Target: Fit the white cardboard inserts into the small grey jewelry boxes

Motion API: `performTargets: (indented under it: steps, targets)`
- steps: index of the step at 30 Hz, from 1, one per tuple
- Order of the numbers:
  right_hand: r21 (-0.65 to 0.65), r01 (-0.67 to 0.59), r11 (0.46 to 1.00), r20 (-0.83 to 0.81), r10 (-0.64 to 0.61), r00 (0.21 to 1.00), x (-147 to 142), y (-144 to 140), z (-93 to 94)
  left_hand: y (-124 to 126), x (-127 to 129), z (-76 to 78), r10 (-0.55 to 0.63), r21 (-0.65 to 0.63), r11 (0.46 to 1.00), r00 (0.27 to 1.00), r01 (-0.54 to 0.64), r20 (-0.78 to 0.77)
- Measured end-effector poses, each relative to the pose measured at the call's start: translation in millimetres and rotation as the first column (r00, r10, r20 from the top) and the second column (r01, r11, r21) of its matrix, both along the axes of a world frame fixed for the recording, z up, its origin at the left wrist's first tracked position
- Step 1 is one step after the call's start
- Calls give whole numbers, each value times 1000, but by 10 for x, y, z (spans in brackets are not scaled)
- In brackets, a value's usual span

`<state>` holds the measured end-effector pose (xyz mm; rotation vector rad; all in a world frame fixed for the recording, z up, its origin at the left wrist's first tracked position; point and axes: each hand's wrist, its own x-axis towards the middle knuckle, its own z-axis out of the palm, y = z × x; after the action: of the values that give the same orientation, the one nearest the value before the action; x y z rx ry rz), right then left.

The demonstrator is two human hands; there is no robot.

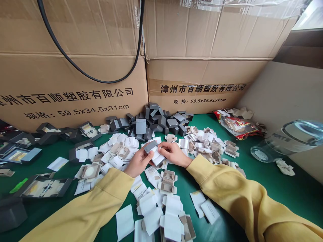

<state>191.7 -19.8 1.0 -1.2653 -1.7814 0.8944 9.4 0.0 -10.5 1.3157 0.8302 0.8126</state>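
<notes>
Two large cardboard cartons [70, 67] printed with black Chinese characters were stood along the back of the green table [277, 188], and a black cable [83, 72] was hung in a loop before the left one. Against the cartons, a heap of small grey boxes [153, 122] was piled at the centre. To the left, open dark box trays [42, 186] were spread about; to the right, a clear glass jar [285, 141] was laid on its side, with a red printed bag [237, 126] behind it. White and beige card inserts [161, 205] were scattered over the cloth between the yellow sleeves [227, 188]. At the middle, a small grey box [150, 146] was held just above the table, with a white card [158, 158] directly beneath it. The left hand [137, 163] was closed around the box's near end, thumb on top; the right hand [174, 153] was pinched on the card's far edge with narrowed fingers.
</notes>
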Motion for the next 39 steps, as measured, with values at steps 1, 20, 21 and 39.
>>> performTargets:
  steps: [1,20,21,39]
  targets:
    - [-13,-4,1000,-21,4,1000,1,2,3,-4,2,7,-6,11,1000,1000,6,-8]
    - [17,-57,998,-25,57,998,-24,-40,9,-1,-8,-27,44,205,979,991,-17,-126]
    - [21,-77,997,-23,78,997,-23,-44,13,4,-11,-20,67,245,969,989,-33,-135]
    - [-72,-67,995,-91,60,994,-57,-30,5,20,-36,-43,148,369,928,964,-58,-221]
